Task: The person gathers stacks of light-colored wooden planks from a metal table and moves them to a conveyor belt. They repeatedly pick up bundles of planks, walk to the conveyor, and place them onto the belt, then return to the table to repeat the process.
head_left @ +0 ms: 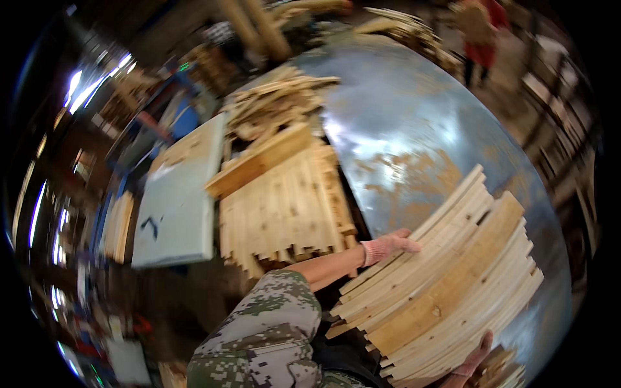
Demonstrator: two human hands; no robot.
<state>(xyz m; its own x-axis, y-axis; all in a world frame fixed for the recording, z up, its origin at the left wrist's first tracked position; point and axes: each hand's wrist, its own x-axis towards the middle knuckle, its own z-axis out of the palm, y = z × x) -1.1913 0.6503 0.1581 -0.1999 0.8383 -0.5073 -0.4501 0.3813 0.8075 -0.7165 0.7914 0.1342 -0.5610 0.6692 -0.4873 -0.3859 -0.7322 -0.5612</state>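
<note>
Between my two hands lies a broad bundle of pale wooden strips (446, 278), set side by side with uneven ends. One wider, yellower board (453, 288) runs along its middle. My left hand (391, 247), in a pinkish knit glove, grips the bundle's far left edge, thumb on top and fingers partly hidden. At the near right edge, my right hand (477, 355) clasps the strips from the opposite side; its lower part is cut off by the frame. The bundle is over the near side of a shiny metal table (388, 123), and I cannot tell whether it rests there.
Left of the table, another layer of strips (278, 216) lies with a board (262, 161) across it. Beyond are loose wood scraps (278, 103). A pale flat machine top (178, 200) stands further left. A person in red (479, 32) is at the far right.
</note>
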